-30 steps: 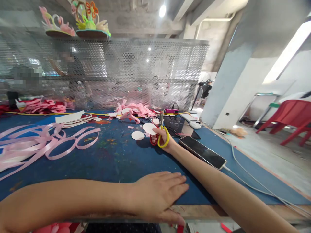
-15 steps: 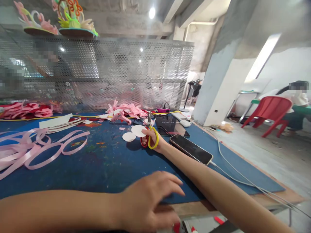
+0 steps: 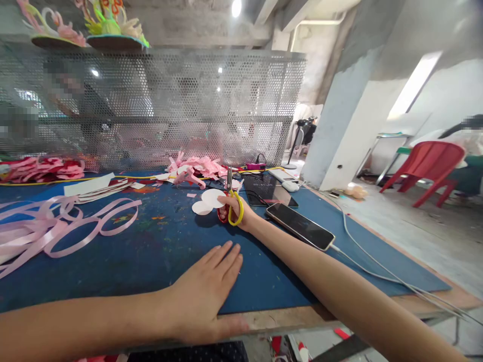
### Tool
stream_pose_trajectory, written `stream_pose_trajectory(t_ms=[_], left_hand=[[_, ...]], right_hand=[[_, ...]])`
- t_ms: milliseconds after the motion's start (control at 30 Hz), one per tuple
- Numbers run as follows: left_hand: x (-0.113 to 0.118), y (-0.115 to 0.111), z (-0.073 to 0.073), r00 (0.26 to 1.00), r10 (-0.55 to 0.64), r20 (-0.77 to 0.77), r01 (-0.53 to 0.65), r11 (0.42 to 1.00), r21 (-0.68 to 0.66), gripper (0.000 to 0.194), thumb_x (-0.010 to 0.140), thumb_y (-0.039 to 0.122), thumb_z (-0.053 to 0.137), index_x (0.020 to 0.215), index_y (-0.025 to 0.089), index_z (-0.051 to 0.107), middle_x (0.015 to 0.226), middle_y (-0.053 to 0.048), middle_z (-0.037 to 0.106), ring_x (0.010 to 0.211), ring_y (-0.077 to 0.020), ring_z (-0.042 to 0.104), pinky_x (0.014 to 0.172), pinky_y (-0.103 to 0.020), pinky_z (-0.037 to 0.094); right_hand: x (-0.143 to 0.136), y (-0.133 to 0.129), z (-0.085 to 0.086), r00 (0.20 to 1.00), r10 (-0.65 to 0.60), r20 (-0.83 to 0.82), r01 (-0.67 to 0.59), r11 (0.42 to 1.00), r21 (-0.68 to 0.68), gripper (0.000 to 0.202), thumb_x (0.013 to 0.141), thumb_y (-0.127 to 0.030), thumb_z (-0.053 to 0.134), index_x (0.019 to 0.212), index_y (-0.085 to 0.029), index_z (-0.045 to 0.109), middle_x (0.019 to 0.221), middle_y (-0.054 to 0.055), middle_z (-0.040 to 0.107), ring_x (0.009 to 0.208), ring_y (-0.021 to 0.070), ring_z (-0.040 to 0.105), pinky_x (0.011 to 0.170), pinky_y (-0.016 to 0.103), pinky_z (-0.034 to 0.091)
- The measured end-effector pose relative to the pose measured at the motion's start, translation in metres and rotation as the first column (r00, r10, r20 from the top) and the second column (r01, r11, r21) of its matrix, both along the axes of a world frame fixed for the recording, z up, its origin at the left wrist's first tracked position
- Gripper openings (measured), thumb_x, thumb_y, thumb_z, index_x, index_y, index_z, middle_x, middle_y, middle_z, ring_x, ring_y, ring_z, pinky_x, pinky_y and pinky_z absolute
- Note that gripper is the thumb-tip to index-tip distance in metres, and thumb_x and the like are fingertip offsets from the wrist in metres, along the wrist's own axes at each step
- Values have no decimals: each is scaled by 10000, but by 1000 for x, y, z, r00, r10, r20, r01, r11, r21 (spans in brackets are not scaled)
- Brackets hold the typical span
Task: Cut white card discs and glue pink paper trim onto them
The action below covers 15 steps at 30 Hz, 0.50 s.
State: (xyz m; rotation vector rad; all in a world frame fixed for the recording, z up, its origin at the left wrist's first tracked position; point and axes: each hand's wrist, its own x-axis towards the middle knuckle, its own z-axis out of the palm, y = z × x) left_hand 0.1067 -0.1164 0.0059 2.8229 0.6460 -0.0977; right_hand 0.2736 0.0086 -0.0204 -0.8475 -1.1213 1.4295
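My right hand [image 3: 239,210] is closed around scissors [image 3: 236,207] with one yellow and one red handle, blades pointing away. Between its fingers is also the edge of a white paper disc [image 3: 212,198], which overlaps another white disc [image 3: 202,207] on the blue mat [image 3: 151,266]. My left hand [image 3: 207,289] rests palm down near the table's front edge, its fingers stretched out and nothing held. A black phone [image 3: 301,226] with a white cable lies beside my right forearm.
Pink ribbon loops [image 3: 86,234] and white sheets [image 3: 98,188] lie left. Pink scraps [image 3: 199,168] sit behind, near a dark tablet [image 3: 267,190] and white mouse [image 3: 290,186]. A perforated metal screen [image 3: 169,110] stands at the back; a red chair [image 3: 430,161] is right.
My left hand has moved left and away from me, from hovering blurred at the front edge to lying flat. My right hand still holds the scissors and the disc. The view has shifted slightly.
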Motion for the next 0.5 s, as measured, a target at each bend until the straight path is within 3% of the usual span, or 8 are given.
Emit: stream_pose_trajectory(t_ms=[167, 300, 433, 500], left_hand=[[16, -4, -5, 981, -188, 56, 188, 982, -5, 805, 878, 576, 254, 1433, 4, 142, 1486, -228, 4, 1381, -291, -34, 1136, -445, 77], [28, -10, -11, 957, -276, 90, 268, 959, 97, 715, 882, 417, 370, 1409, -35, 200, 1480, -265, 84, 1382, -313, 27, 1135, -431, 109], [42, -17, -7, 917, -374, 139, 343, 917, 204, 639, 873, 293, 428, 1391, -34, 248, 1477, -244, 195, 1383, -305, 118, 1142, -384, 114], [52, -18, -4, 857, -496, 139, 476, 866, 156, 550, 884, 260, 411, 1376, 31, 323, 1471, -169, 282, 1374, -248, 212, 1137, -313, 166]], right_hand=[[-1, 0, 1, 1000, -6, 18, 6, 1000, -3, 278, 631, -334, 692, 563, -163, 483, 375, -45, 457, 338, 74, 411, 361, 206, 364], [-2, -1, 1, 999, -7, 38, 7, 1000, -9, 283, 646, -335, 684, 552, -167, 477, 372, -38, 459, 333, 83, 422, 357, 214, 355], [-1, -1, 1, 999, 8, 38, -7, 1000, -13, 283, 653, -329, 683, 554, -172, 470, 374, -40, 458, 337, 86, 425, 361, 218, 355], [0, -1, 1, 999, 30, 28, -30, 999, -11, 280, 642, -322, 690, 557, -173, 469, 380, -41, 457, 347, 85, 422, 368, 219, 356]])
